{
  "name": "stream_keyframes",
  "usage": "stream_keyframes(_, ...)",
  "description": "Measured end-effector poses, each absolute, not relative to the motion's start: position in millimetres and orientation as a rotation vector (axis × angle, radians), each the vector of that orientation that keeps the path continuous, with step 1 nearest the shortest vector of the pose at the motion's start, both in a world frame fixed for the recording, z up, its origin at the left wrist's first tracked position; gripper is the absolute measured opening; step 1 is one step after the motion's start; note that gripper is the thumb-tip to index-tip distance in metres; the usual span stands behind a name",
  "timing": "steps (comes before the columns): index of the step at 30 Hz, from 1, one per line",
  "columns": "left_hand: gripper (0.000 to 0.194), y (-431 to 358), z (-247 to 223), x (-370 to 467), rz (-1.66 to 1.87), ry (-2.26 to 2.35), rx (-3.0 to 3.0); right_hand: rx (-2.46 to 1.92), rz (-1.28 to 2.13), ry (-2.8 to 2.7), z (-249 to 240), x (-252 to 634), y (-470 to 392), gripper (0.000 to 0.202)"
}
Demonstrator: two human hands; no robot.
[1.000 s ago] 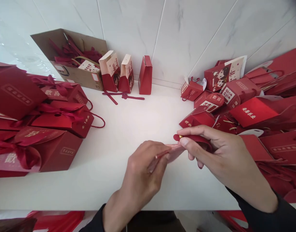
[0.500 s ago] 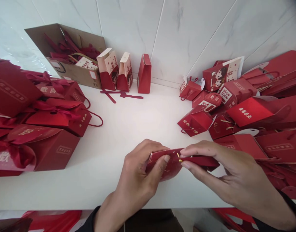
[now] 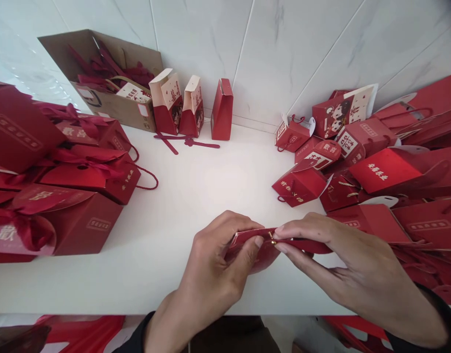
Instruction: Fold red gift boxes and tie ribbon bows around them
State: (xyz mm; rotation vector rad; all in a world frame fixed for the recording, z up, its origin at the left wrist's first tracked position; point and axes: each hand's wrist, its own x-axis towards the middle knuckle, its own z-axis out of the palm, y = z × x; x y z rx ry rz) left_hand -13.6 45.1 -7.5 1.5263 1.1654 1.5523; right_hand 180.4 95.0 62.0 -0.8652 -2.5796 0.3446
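Observation:
In front of me, over the near part of the table, my left hand (image 3: 220,260) is closed on a small red gift box (image 3: 265,260), thumb on the near face and fingers behind. A thin gold fastener (image 3: 272,238) sticks out at the box's top edge. Just beside it, my right hand (image 3: 361,260) pinches with thumb and forefinger. A dark red strap-like piece (image 3: 310,246) runs rightward from the pinch between those fingers; where it joins the box is hidden.
Red gift boxes with bows (image 3: 89,220) crowd the left side. Many small red boxes (image 3: 383,171) fill the right. Along the tiled wall stand a cardboard carton of ribbons (image 3: 115,110) and three upright boxes (image 3: 221,110). Dark red straps (image 3: 203,143) lie before them.
The dark red piece by my right hand now looks flatter and closer between the fingers. Both hands keep nearly the same hold; the view has shifted slightly.

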Motion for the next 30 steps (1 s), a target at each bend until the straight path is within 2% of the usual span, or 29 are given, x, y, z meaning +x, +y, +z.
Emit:
stream_keyframes(9, 0.013, 43, -9, -11, 1.541, 1.126, 1.552, -0.826, 0.170, -2.654, 61, 181, 92, 0.022)
stream_keyframes(15, 0.026, 38, -14, -8, 1.590, 1.050, 1.597, -0.744, 0.083, -2.728, 56, 193, 85, 0.039)
stream_keyframes(18, 0.024, 34, -19, -5, 1.584, 1.073, 1.591, -0.680, 0.035, -2.721, 50, 196, 82, 0.044)
stream_keyframes(26, 0.033, 29, -24, 0, 1.536, 1.093, 1.614, -0.772, 0.179, -2.439, 32, 186, 74, 0.024)
stream_keyframes(30, 0.029, 28, -25, 2, 1.539, 1.104, 1.601, -0.760, 0.242, -2.392, 30, 185, 73, 0.022)
